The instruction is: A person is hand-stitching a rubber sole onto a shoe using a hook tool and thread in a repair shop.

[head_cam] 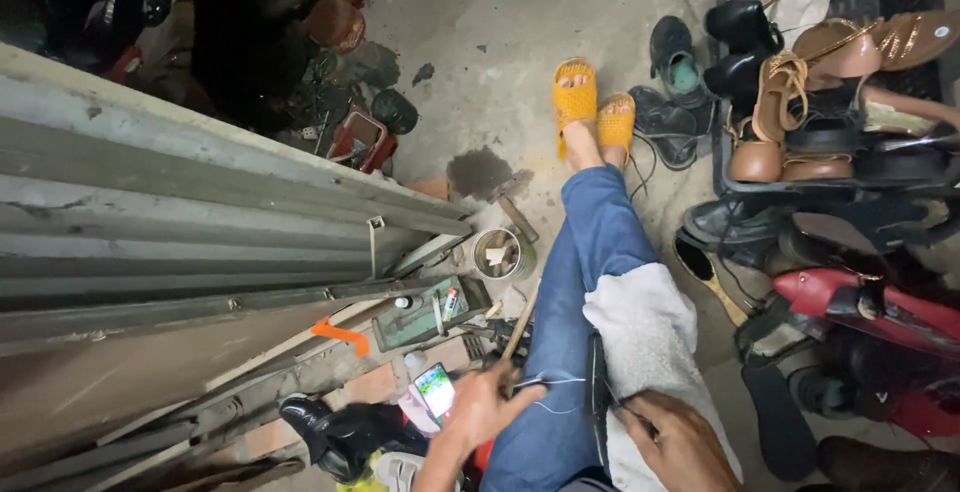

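My left hand (483,404) is closed around a wooden-handled tool (520,324) whose handle points up and away. A thin pale thread (552,384) runs from that hand toward a dark shoe sole (598,377) lying on a white cloth (645,337) over my lap. My right hand (682,442) presses down on the cloth and the dark sole's near end, fingers curled on it. My legs in blue jeans (590,252) stretch forward, ending in yellow sandals (592,107).
A green tray of small tools (420,314), a tin can (499,252) and a lit phone (436,390) sit at my left. A corrugated metal sheet (160,202) fills the left. Many shoes and sandals (830,102) in a crate crowd the right.
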